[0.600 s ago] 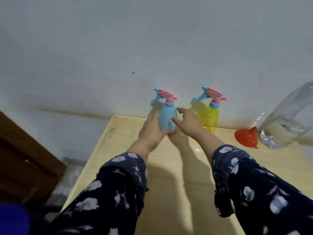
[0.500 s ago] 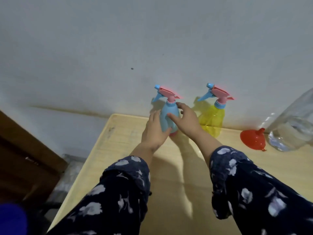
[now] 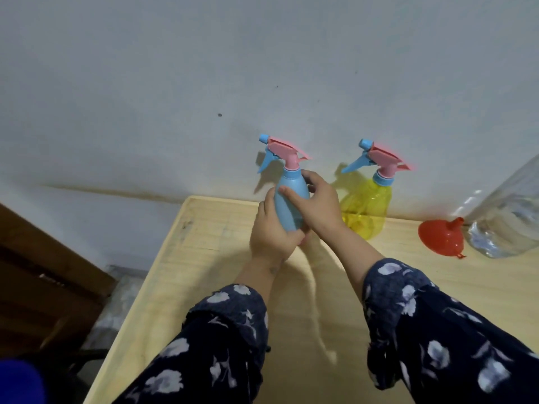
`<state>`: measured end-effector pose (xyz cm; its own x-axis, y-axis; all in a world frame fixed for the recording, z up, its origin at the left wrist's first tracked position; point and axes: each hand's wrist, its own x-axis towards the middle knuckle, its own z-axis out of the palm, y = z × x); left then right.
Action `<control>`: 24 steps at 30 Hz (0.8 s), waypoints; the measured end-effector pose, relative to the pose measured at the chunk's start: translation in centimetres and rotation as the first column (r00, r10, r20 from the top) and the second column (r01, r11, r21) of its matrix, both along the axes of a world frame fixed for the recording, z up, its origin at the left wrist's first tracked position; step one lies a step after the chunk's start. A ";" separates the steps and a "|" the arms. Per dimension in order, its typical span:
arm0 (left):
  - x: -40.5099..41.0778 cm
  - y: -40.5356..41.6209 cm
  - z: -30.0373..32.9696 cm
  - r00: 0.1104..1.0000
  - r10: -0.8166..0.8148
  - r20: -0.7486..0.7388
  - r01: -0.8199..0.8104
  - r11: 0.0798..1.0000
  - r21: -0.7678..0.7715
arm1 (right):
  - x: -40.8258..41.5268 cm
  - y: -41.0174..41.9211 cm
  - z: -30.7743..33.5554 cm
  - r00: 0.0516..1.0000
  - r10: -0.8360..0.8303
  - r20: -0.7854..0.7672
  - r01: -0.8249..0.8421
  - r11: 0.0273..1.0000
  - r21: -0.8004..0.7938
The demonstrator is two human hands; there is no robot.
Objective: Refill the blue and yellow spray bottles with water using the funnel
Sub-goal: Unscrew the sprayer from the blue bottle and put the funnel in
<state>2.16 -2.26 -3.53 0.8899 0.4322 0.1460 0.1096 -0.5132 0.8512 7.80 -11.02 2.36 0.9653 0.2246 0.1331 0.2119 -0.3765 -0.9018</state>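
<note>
The task looks barely begun. The opaque light-blue plastic spray bottle (image 3: 291,204) with its pink trigger head and blue nozzle is the landmark here: it stands upright near the far edge of the pale wooden table (image 3: 204,258), close to the grey wall, and its spray head is not yet unscrewed. The left hand (image 3: 272,236) wraps its curled fingers round the lower body of that bottle, gripping it from the left and beneath; whether the base rests on the table or is just lifted I cannot tell. The right hand (image 3: 319,204) clasps the upper body from the right, thumb laid across the front and fingers curled round the back, just below the neck.

To the right of the blue bottle, just beside the right hand, stands the translucent yellow plastic spray bottle (image 3: 367,211), its matching pink head also on and untouched. Further right again lies the small red plastic funnel (image 3: 440,237) on its side, unused, and beyond it a large clear plastic water container (image 3: 510,223) with water inside.

Judging from this, everything remains: opening both bottles, seating the funnel, pouring, and recapping
</note>
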 end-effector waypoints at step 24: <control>-17.3 1.5 6.0 0.983 -0.136 -0.122 0.110 0.974 -0.195 | -16.7 1.5 5.4 0.974 -0.148 -0.170 0.193 0.938 0.288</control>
